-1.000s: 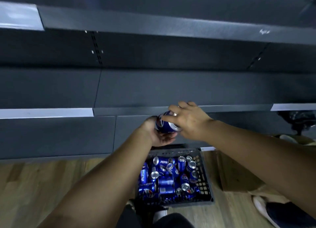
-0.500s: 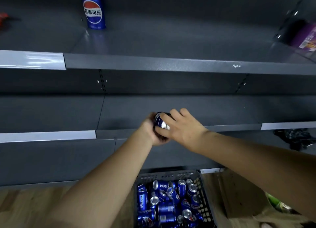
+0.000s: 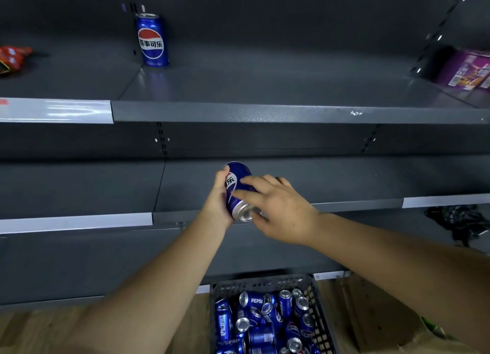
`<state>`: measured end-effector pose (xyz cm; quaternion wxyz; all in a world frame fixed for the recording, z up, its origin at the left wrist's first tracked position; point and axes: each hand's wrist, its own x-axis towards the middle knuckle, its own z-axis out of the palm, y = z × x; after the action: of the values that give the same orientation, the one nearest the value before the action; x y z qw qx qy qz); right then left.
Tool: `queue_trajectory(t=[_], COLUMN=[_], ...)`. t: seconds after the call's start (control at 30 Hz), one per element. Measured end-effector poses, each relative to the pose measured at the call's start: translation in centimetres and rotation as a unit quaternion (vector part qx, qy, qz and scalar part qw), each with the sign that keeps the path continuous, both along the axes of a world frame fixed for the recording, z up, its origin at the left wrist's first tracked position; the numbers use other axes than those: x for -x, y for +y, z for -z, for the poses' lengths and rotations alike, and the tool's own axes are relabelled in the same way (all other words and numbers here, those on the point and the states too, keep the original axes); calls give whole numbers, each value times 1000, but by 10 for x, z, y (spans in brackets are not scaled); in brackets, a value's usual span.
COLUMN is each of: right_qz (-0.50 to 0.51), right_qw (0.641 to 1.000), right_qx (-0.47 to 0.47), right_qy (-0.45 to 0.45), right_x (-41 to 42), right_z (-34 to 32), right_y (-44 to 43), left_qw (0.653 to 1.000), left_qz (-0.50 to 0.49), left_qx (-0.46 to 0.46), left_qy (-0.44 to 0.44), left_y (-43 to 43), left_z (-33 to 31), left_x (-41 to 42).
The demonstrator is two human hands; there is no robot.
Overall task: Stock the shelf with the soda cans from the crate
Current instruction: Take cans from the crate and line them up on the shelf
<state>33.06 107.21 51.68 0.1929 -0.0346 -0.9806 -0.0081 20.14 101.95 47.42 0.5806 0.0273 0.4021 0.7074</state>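
Both hands, left hand [image 3: 218, 202] and right hand [image 3: 275, 207], have fingers [image 3: 245, 193] wrapped around a tilted soda can [image 3: 236, 187] (above the crate [image 3: 322, 324]); a loosened grip could drop it.

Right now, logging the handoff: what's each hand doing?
Left hand: closed on the soda can.
Right hand: fingers on the same can; firm grip cannot be told.

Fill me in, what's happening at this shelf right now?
A person is stocking soda. Both hands hold one blue Pepsi can, tilted, in front of the dark grey metal middle shelf: the left hand wraps its side and the right hand lays fingers across it. One blue can already stands upright on the upper shelf. The grey plastic crate on the floor below holds many more cans.
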Motion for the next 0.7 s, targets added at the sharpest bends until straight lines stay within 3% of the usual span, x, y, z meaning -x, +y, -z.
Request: queue_trajectory(t=[0.1,0.17,0.33,0.47,0.53,0.7], right_qz=[95,164,246,178,121,75], right_qw=[977,932,729,590,570,610], right_qx=[174,316,637,783,807,786], right_qy=[-71,-74,-52,-82,-101,-61], right_x=[0,2,9,12,15,21], right_z=[-13,-18,-14,-7,-4,6], right_y=[-6,-12,-19,-23,-29,-40], left_qw=[999,999,998,999,998,995], left_qz=[-35,-45,-49,-20,-8,-14], left_qx=[-27,-22,-13,-17,-29,-47], left_qy=[19,19,27,43,57,84], left_y=[-5,-9,-22,-28,-29,-33], left_z=[-2,-3,-5,-12,-16,-20], left_x=[2,4,10,12,11,11])
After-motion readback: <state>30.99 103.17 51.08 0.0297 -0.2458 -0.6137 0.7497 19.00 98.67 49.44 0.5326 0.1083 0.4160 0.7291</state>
